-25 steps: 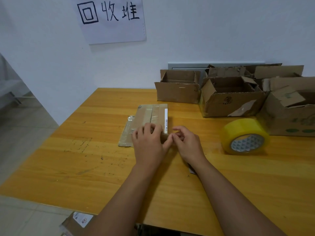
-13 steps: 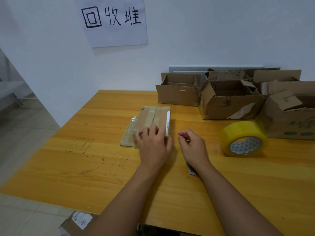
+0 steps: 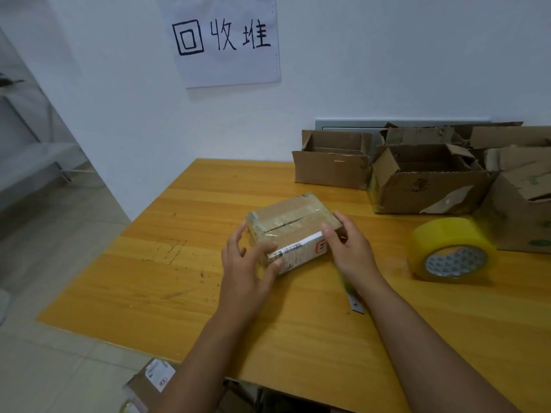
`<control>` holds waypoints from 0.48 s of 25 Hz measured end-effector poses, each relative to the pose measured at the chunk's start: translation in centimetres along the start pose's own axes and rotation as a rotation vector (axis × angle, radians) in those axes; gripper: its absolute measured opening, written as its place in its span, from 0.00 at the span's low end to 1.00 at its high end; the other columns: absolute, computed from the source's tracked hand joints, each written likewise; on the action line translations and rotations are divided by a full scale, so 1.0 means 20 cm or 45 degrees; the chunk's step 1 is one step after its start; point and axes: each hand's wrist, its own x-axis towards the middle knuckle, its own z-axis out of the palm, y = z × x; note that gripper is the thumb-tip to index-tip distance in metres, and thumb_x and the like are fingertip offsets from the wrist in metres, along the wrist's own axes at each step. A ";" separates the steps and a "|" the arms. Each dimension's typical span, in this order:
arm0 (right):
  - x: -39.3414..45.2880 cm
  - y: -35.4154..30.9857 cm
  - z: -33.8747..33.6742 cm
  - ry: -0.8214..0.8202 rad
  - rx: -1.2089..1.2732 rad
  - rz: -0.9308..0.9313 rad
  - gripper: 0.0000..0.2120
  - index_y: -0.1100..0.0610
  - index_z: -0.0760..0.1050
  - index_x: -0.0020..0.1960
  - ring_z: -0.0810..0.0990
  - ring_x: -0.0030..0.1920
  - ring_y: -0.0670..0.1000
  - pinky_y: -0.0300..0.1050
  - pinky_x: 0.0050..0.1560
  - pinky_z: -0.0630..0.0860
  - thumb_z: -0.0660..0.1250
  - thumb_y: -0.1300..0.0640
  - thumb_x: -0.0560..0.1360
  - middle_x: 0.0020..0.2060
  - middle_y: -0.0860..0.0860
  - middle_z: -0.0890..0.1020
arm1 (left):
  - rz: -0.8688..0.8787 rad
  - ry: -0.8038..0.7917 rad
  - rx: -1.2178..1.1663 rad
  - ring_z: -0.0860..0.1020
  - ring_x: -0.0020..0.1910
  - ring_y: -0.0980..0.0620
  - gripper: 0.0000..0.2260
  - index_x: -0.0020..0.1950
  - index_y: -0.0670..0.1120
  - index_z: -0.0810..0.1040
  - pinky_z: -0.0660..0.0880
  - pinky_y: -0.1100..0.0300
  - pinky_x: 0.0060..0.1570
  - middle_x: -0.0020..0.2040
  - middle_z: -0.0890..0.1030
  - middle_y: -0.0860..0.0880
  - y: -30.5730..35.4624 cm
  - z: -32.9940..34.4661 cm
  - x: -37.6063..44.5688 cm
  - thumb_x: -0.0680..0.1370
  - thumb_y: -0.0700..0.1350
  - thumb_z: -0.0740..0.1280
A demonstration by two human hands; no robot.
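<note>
A small cardboard parcel (image 3: 290,220), wrapped in clear tape with a white label on its near side, sits tilted above the wooden table (image 3: 155,275). My left hand (image 3: 246,263) holds its near left corner, thumb on the label edge and fingers spread at the left end. My right hand (image 3: 348,248) grips its right end, thumb on top and fingers round the far side. A slit runs along the taped top.
A yellow tape roll (image 3: 450,248) lies to the right. Several opened cardboard boxes (image 3: 334,162) stand along the back right. A small blade-like tool (image 3: 356,302) lies under my right forearm. A paper sign (image 3: 223,37) hangs on the wall. A labelled box (image 3: 149,383) lies on the floor.
The parcel was lying flat under my left hand; now both hands hold it, turned and raised at its near side. My right hand moved from the table onto its right end.
</note>
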 end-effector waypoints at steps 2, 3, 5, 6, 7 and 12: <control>-0.01 -0.01 -0.01 0.034 0.005 -0.056 0.25 0.50 0.65 0.75 0.73 0.62 0.45 0.36 0.54 0.73 0.65 0.48 0.79 0.65 0.46 0.74 | -0.276 -0.006 -0.374 0.68 0.68 0.59 0.19 0.65 0.59 0.71 0.71 0.68 0.59 0.73 0.62 0.55 0.08 0.00 -0.01 0.76 0.52 0.71; -0.01 -0.01 -0.02 0.035 0.034 -0.081 0.26 0.50 0.65 0.75 0.73 0.62 0.44 0.35 0.54 0.72 0.67 0.51 0.79 0.65 0.45 0.73 | -0.378 0.050 -0.513 0.70 0.66 0.63 0.21 0.68 0.59 0.68 0.73 0.70 0.55 0.70 0.66 0.57 0.11 0.01 0.00 0.77 0.50 0.71; -0.03 0.00 -0.03 -0.012 0.081 -0.109 0.30 0.51 0.62 0.76 0.71 0.62 0.43 0.34 0.56 0.71 0.68 0.56 0.78 0.64 0.44 0.71 | -0.466 0.230 -0.534 0.73 0.62 0.63 0.20 0.70 0.57 0.69 0.76 0.67 0.51 0.64 0.73 0.57 0.14 0.02 0.02 0.79 0.50 0.68; -0.05 0.01 -0.03 -0.044 0.067 -0.126 0.31 0.51 0.61 0.77 0.70 0.62 0.42 0.33 0.57 0.71 0.69 0.58 0.77 0.63 0.44 0.70 | -0.464 0.321 -0.464 0.74 0.61 0.60 0.18 0.70 0.53 0.72 0.76 0.64 0.53 0.62 0.74 0.56 0.15 0.02 0.03 0.80 0.49 0.67; -0.06 0.01 -0.02 -0.060 0.048 -0.146 0.30 0.52 0.62 0.76 0.70 0.62 0.42 0.33 0.58 0.70 0.69 0.59 0.77 0.63 0.44 0.69 | -0.451 0.399 -0.397 0.74 0.59 0.58 0.17 0.70 0.49 0.74 0.76 0.61 0.55 0.61 0.74 0.54 0.15 0.02 0.05 0.80 0.47 0.66; -0.08 0.00 0.00 0.154 0.011 -0.231 0.06 0.53 0.75 0.55 0.75 0.50 0.47 0.34 0.47 0.70 0.67 0.57 0.78 0.50 0.49 0.76 | -0.394 0.508 -0.177 0.75 0.46 0.59 0.15 0.66 0.45 0.79 0.75 0.63 0.48 0.48 0.75 0.51 0.13 0.03 0.03 0.79 0.41 0.68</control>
